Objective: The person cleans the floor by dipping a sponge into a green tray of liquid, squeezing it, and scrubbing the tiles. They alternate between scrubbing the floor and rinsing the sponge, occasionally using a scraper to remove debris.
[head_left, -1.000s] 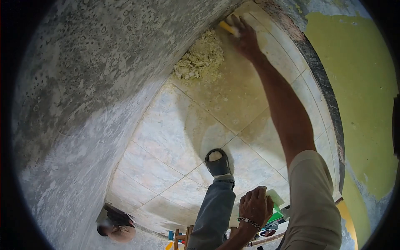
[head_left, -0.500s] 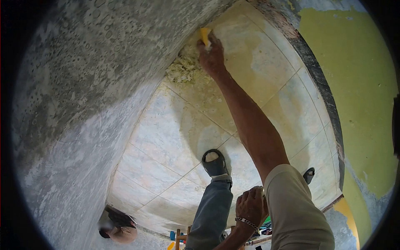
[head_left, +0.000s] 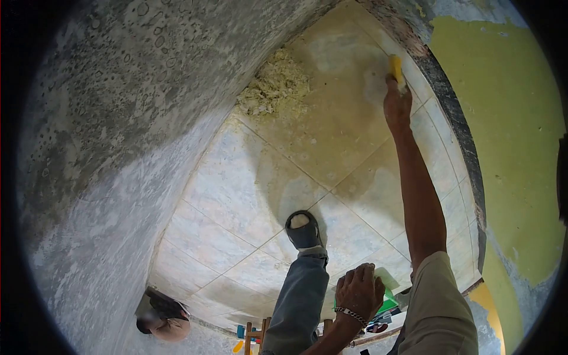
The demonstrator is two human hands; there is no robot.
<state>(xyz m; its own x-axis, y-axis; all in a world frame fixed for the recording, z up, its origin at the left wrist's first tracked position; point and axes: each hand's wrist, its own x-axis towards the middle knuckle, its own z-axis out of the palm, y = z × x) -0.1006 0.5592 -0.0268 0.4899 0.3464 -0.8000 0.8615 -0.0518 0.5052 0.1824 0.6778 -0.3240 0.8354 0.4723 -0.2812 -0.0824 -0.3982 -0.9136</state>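
My right hand [head_left: 397, 106] reaches over the tiled floor near the right-hand wall, its fingers closed on a small yellow hand tool [head_left: 395, 68] whose exact kind I cannot make out. Left of it, a heap of pale yellowish scrapings [head_left: 275, 86] lies against the foot of the grey wall. My left hand [head_left: 360, 291], with a chain bracelet at the wrist, is low in the view beside my jeans-clad leg. Its fingers are curled together, and whatever they may hold is hidden.
Pale floor tiles [head_left: 225, 219] carry a damp brownish stain. A rough grey wall [head_left: 118, 118] rises on the left, and a green-painted wall [head_left: 497, 118] on the right. My sandalled foot [head_left: 303, 229] stands mid-floor. Behind are a person [head_left: 171, 329], a wooden frame [head_left: 254, 336] and a green item [head_left: 387, 303].
My right hand has swept rightward with the yellow tool, from beside the scrapings to near the right wall, uncovering the heap. My left hand has hardly moved.
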